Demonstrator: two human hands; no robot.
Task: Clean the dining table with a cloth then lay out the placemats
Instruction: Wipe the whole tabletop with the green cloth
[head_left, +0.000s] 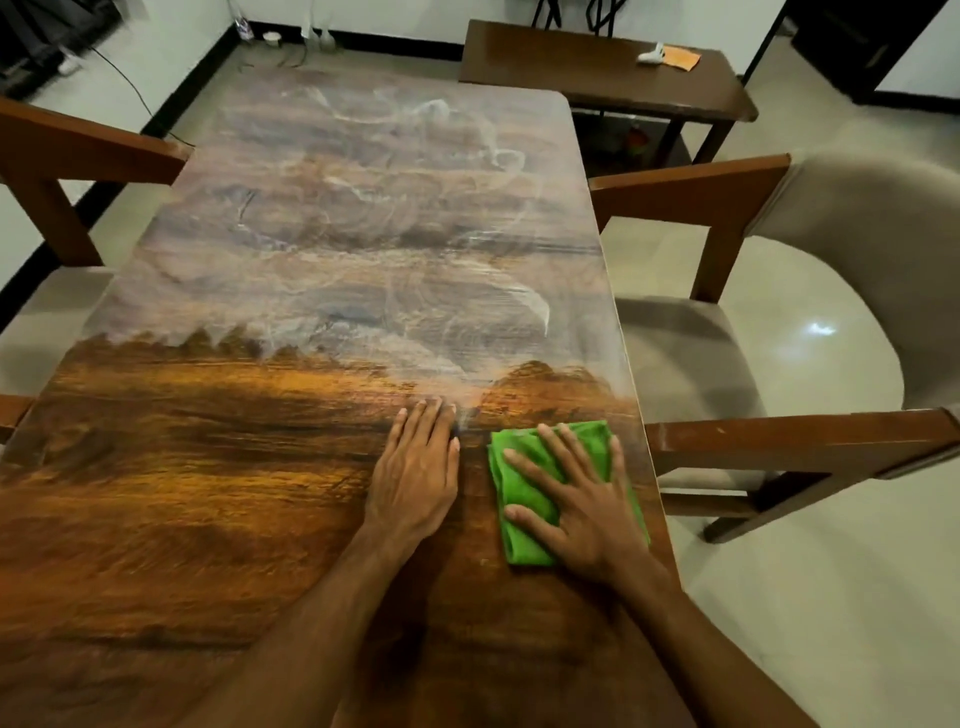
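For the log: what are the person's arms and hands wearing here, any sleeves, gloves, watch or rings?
Nothing worn shows. The left hand and right hand are bare, no gloves, no rings on the fingers. Both forearms are uncovered to the frame's edge: no sleeves, watch or bracelet.

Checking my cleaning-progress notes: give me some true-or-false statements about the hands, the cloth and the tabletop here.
1. The right hand lies flat on the folded green cloth. True.
2. The left hand grips that cloth. False: it rests flat on the brown wooden dining table beside it.
3. Whitish streaks cover the table's far half. True.
4. Placemats lie on the table. False: none is on it.
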